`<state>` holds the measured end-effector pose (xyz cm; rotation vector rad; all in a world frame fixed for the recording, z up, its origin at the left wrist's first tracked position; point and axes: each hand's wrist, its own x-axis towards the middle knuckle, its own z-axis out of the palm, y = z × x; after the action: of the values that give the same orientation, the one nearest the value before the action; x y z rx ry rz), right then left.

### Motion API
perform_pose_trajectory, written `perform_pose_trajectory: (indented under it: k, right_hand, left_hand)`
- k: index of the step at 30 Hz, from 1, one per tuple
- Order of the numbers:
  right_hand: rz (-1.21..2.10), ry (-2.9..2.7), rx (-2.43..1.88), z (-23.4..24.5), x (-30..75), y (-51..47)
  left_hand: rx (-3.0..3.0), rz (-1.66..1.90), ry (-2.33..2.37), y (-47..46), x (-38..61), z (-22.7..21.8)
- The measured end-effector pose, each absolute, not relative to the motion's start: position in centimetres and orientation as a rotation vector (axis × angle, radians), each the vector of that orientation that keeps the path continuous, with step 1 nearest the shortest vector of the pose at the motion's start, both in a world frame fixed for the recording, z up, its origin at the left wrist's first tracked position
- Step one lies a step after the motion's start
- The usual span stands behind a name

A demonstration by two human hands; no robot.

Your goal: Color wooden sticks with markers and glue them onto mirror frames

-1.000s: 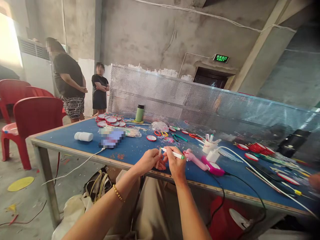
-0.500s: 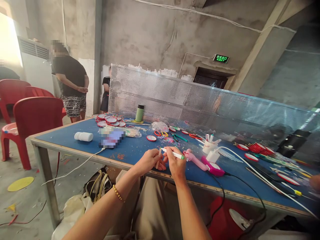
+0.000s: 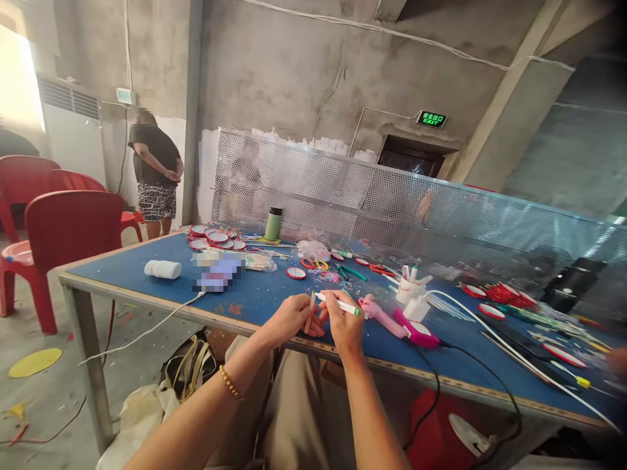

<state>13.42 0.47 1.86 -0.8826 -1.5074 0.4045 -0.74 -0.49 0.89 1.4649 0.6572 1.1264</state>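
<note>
My left hand [image 3: 292, 317] is closed on a thin flat wooden stick [image 3: 310, 312], held upright over the table's front edge. Its upper end looks greenish. In my right hand [image 3: 344, 324] is a white marker [image 3: 339, 302] with a green end, gripped like a pen. The marker's tip meets or nearly meets the top of the stick; I cannot tell which. To the right of my right hand lies a pink glue gun [image 3: 416, 328] with a black cord. Beyond my hands are small colourful scraps [image 3: 333, 279] and a round red-rimmed disc [image 3: 296, 273].
On the blue table [image 3: 267, 297] lie a white bottle [image 3: 163, 269], a phone [image 3: 220, 273] on a cable, scissors [image 3: 316, 264], pliers [image 3: 351, 271] and a cup of markers [image 3: 410, 287]. A green flask [image 3: 273, 224] stands before the perforated metal screen [image 3: 313, 189]. A person [image 3: 155, 166] stands far left.
My hands stay almost in place, stick and marker still together. The standing person at the left has moved farther off and rightward; another person is now behind the screen.
</note>
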Motion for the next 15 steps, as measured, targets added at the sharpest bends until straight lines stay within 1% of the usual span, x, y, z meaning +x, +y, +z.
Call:
perform_pose_trajectory:
  k: [15]
  right_hand:
    - [0.415, -1.5, -0.876, 1.89, 13.36, 0.4]
  left_hand:
    - [1.456, 1.125, 0.657, -0.56, -0.69, 1.03]
